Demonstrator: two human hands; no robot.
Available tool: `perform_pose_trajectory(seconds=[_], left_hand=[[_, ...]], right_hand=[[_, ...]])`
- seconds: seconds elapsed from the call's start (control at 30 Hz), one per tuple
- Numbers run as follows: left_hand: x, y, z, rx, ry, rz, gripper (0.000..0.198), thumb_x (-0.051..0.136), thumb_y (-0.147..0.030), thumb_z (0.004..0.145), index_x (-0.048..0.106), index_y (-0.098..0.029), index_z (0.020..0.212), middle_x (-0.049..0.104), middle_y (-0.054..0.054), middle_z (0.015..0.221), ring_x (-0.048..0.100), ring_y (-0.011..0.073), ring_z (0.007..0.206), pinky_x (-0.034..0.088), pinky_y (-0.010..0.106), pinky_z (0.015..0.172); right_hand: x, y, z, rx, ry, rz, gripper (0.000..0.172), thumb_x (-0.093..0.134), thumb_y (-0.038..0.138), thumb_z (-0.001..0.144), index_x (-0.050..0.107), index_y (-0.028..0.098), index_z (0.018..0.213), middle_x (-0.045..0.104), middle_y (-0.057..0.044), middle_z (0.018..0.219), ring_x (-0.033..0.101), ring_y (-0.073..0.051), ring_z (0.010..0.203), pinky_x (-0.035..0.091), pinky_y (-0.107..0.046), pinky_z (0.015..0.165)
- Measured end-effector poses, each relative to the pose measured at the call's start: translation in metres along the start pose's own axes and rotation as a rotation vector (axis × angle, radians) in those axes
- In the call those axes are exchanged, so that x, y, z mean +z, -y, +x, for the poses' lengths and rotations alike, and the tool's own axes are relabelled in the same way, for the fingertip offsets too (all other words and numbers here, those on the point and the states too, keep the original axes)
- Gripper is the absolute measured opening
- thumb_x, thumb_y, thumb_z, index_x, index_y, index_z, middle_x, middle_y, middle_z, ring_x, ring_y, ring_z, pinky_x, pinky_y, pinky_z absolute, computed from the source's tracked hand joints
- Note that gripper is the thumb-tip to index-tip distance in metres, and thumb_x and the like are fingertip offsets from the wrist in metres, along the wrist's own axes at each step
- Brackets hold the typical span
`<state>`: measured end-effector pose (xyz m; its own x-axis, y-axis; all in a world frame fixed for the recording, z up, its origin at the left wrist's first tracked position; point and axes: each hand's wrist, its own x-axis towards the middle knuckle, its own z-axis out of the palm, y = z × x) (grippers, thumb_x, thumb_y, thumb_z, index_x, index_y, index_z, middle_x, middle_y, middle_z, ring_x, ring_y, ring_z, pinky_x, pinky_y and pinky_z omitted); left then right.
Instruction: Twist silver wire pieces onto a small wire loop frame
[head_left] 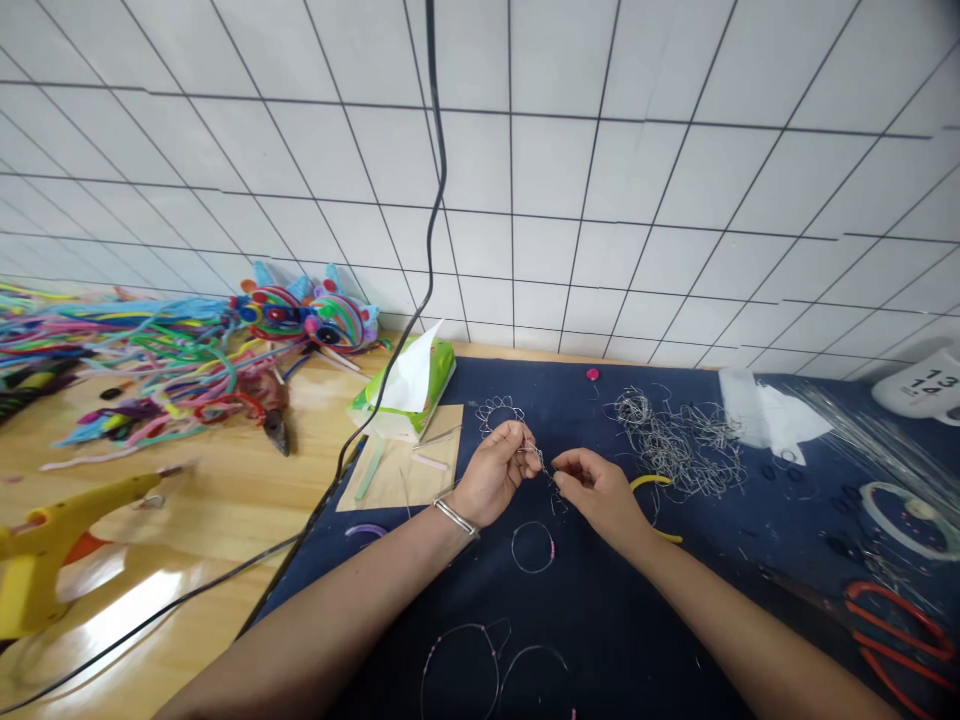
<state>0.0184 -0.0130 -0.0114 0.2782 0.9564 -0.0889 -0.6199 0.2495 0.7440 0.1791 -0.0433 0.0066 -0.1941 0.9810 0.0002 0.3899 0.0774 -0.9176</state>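
Observation:
A thin silvery wire piece with looped petal shapes (501, 408) is pinched in my left hand (501, 465), its loops standing out beyond the fingers. My right hand (596, 490) is close by on the right, thumb and forefinger pressed together at the loose end of the wire. Below the hands a wire ring with a pink section (533, 547) lies on the dark blue cloth (480, 590). Yellow-handled pliers (651, 482) are partly hidden behind my right hand. Further right rests a tangled heap of wire (679, 440).
On the left are a yellow glue gun (75, 535), red-handled pliers (276, 430), colourful pipe cleaners (165, 340) and a green tissue pack (412, 390). A black cable (431, 240) hangs in front. Red-handled scissors (900, 630) and a white mug (921, 388) are at right.

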Motion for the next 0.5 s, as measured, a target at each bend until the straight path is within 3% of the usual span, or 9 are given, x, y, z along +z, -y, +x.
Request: perform_pose_trajectory(seconds=[0.3,0.5], left_hand=[[0.003,-0.004,-0.001,-0.032,0.045,-0.093,0.017,0.050,-0.031,0.081,0.049,-0.014,0.077,0.050,0.000,0.071,0.047,0.0055,0.050,0.038,0.019,0.050],[0.006,-0.003,-0.002,-0.077,0.058,-0.082,0.021,0.050,-0.034,0.080,0.049,-0.014,0.074,0.049,0.000,0.066,0.044,0.0048,0.046,0.036,0.018,0.047]], right_hand=[[0.005,0.007,-0.001,0.037,0.110,0.075,0.021,0.051,0.028,0.074,0.055,0.018,0.091,0.057,0.000,0.074,0.052,-0.010,0.064,0.043,-0.023,0.060],[0.011,0.008,-0.002,-0.002,0.033,0.101,0.021,0.055,0.028,0.071,0.051,0.019,0.090,0.058,0.000,0.078,0.053,-0.011,0.068,0.043,-0.024,0.063]])
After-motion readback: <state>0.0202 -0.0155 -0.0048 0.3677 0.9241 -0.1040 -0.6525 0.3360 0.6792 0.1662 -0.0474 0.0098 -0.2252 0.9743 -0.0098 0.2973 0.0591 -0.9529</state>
